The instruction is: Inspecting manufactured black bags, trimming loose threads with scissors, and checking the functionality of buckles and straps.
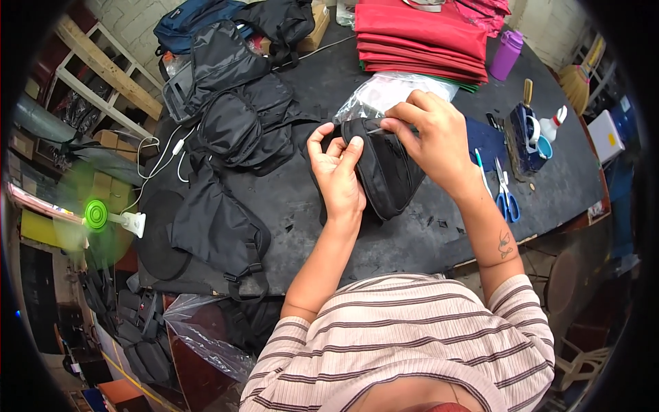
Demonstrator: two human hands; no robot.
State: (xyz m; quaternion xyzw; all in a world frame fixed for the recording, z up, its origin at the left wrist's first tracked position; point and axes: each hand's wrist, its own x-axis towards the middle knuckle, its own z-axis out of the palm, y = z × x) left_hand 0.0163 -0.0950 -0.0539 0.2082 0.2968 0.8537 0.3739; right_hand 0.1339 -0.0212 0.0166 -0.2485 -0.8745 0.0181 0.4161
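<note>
A small black fabric bag [395, 175] with a zip pocket is held up over the table in front of me. My left hand [338, 172] grips its upper left edge, thumb on the near side and fingers curled behind. At the bag's top edge my right hand [429, 134] is closed in a pinch, thumb against forefinger. A thin, light-coloured sliver shows at those fingertips, too small to name. The lower part of the bag hangs just above or against the dark table [322, 240]; I cannot tell which.
Several black bags [233, 123] lie left, with a white cable [161, 165] and a blurred green fan [96, 214]. Beyond are folded red fabric [419, 41], clear plastic [360, 96] and a purple bottle [506, 55]. Blue-handled scissors [508, 202] and a tool box [525, 141] lie right.
</note>
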